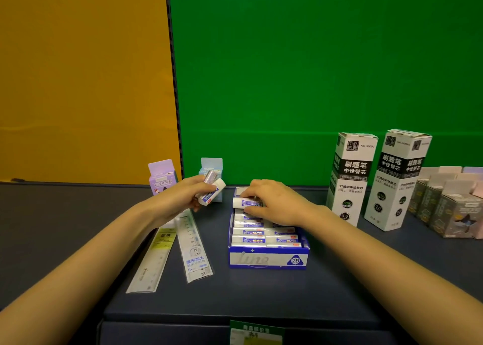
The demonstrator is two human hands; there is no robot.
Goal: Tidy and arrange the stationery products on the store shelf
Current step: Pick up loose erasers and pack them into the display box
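A blue and white open eraser box (266, 260) marked 2B sits on the dark shelf, filled with rows of wrapped white erasers (261, 236). My right hand (274, 203) rests over the box's far end, fingers pinched on one white eraser (244, 203) at the top of the stack. My left hand (183, 197), left of the box, holds two erasers (212, 191) above the shelf. Two packaged rulers (193, 248) lie side by side on the shelf below my left hand.
A purple carton (162, 176) and a pale blue carton (212, 165) stand at the back. Two tall black and white refill boxes (351, 177) stand to the right, with several small grey boxes (449, 208) beyond. A green price label (257, 331) hangs on the shelf's front edge.
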